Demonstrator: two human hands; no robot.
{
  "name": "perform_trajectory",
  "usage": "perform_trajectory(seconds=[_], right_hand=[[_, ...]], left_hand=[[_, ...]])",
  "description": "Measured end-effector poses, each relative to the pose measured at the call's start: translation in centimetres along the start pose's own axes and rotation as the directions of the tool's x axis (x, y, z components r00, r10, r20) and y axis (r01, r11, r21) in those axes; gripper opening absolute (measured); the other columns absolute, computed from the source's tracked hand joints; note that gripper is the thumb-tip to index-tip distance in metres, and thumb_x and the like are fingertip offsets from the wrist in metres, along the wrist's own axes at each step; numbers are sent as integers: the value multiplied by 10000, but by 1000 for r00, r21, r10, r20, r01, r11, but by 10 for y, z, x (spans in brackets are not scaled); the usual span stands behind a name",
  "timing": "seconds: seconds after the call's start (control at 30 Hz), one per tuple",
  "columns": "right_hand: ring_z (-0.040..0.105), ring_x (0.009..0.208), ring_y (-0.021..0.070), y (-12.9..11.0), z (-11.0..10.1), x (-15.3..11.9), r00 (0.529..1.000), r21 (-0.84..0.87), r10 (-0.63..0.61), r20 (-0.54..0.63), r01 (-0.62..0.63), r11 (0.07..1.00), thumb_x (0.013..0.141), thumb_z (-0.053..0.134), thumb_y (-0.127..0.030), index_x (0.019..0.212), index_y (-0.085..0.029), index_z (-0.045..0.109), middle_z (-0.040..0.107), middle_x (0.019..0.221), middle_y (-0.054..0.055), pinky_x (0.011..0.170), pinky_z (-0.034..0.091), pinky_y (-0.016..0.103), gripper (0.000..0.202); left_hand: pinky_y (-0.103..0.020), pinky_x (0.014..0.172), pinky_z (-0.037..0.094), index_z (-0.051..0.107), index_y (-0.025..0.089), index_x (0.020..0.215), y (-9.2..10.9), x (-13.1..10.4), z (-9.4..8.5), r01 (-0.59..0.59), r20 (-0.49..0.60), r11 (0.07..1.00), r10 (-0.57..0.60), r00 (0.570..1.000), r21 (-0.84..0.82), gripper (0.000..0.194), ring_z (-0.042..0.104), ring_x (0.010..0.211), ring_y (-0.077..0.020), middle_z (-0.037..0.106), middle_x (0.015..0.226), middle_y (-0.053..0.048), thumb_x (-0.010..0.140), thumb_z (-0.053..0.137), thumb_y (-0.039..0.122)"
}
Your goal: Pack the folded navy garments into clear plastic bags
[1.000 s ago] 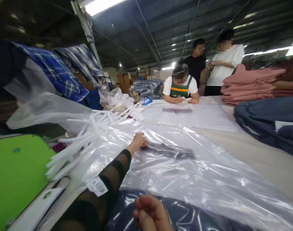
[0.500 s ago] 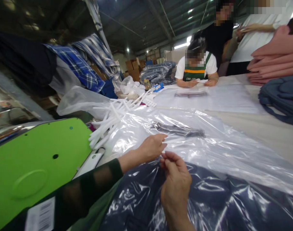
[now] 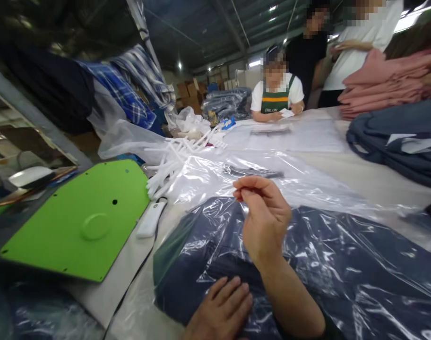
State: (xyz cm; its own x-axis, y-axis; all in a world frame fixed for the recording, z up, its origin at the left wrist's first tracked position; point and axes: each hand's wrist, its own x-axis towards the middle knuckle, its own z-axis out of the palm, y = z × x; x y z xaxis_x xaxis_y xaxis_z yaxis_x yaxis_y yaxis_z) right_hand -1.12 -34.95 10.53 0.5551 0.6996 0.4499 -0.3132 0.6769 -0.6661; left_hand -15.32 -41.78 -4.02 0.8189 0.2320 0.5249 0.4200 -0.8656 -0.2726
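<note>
A dark blue folded garment (image 3: 329, 264) lies in a clear plastic bag in front of me. My left hand (image 3: 220, 309) rests flat on this bag at the bottom, its fingers stretched out and a little apart. Above the far edge of the garment, my right hand (image 3: 267, 219) is raised with thumb and fingertips pinched together. Whatever is between those fingertips is too small to make out. Beyond it, clear plastic bags (image 3: 307, 182) lie spread out, with a dark thin bundle (image 3: 254, 171) showing on them.
To the left are a green panel (image 3: 73, 236), a white device with a black cord (image 3: 151, 218) and a bunch of white strips (image 3: 166, 163). Folded pink garments (image 3: 389, 80) and dark blue garments (image 3: 396, 137) are stacked right. Across the table a person in an apron (image 3: 277, 101) holds white paper.
My left hand has moved from beside the right hand's fingertips down onto the bagged garment. The right hand has risen slightly, still pinched. The view has shifted, showing more of the left side.
</note>
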Motion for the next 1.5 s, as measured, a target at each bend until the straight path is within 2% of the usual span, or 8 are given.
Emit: perform_trajectory(seconds=[0.13, 0.27, 0.43, 0.57, 0.7, 1.03, 1.3, 1.5], right_hand=[[574, 711, 60, -46, -19, -10, 949, -277, -80, 306, 169, 946, 867, 507, -104, 913, -217, 649, 639, 811, -50, 659, 469, 176, 186], [598, 878, 126, -79, -91, -29, 741, -684, 229, 631, 393, 615, 905, 469, -211, 1045, -214, 603, 639, 973, 18, 789, 511, 270, 194], [517, 1194, 322, -103, -188, -81, 662, -928, 702, 263, 374, -5, 825, 578, -537, 1333, -126, 502, 525, 1322, 169, 987, 462, 524, 658], [552, 1147, 301, -112, -221, -131, 678, -730, 551, 486, 662, -170, 731, 651, -439, 1372, -118, 457, 556, 1297, 132, 913, 509, 447, 743], [500, 1208, 246, -116, -246, -166, 644, -534, 324, 693, 760, -370, 720, 442, -93, 1403, -139, 395, 538, 1328, 90, 1048, 321, 439, 686], [581, 1064, 237, -196, -303, -178, 681, -532, 208, 702, 696, -483, 723, 426, -49, 1105, -119, 560, 641, 1103, 129, 1017, 308, 424, 411], [629, 994, 175, -231, -354, -184, 690, -541, 232, 686, 696, -473, 801, 521, -167, 930, -261, 618, 685, 1040, 16, 997, 370, 354, 187], [633, 1046, 174, -254, -356, -178, 945, -946, 44, 325, 326, 6, 897, 544, -326, 899, -288, 668, 677, 1108, 34, 879, 533, 230, 129]], left_hand=[[-367, 954, 491, 483, 158, 1314, -2, -5, -7, 33, 178, 990, -7, 984, -139, 487, 518, 1240, -204, 574, 1336, 3, 970, 303, 452], [-409, 1003, 478, 423, 159, 1354, 2, -8, -10, 97, 201, 971, -52, 978, -218, 466, 481, 1285, -217, 550, 1363, -44, 949, 411, 389], [-410, 1066, 434, 367, 183, 1401, 3, -10, -8, 202, 240, 934, -132, 962, -295, 565, 474, 1292, -220, 521, 1388, -94, 888, 550, 333], [-421, 1070, 428, 345, 192, 1421, 2, -10, -7, 287, 281, 905, -200, 938, -314, 642, 486, 1276, -237, 514, 1393, -107, 841, 605, 279], [-426, 1082, 411, 370, 191, 1420, 2, -3, -15, 373, 385, 864, -234, 893, -339, 630, 478, 1280, -244, 508, 1397, -116, 838, 599, 263], [-491, 1104, 341, 401, 160, 1413, 15, 50, -48, 516, 708, 839, -256, 658, -176, 673, 404, 1331, -292, 462, 1420, -143, 748, 483, 97], [-439, 997, 389, 603, 173, 1063, 36, 53, -27, 407, 618, 873, -167, 768, -270, 616, 544, 1092, -236, 607, 1122, -93, 567, 321, -56], [-286, 746, 431, 563, 194, 915, 23, 50, -10, 580, 661, 654, -159, 734, -486, 342, 556, 792, -178, 597, 842, -6, 613, 405, 184]])
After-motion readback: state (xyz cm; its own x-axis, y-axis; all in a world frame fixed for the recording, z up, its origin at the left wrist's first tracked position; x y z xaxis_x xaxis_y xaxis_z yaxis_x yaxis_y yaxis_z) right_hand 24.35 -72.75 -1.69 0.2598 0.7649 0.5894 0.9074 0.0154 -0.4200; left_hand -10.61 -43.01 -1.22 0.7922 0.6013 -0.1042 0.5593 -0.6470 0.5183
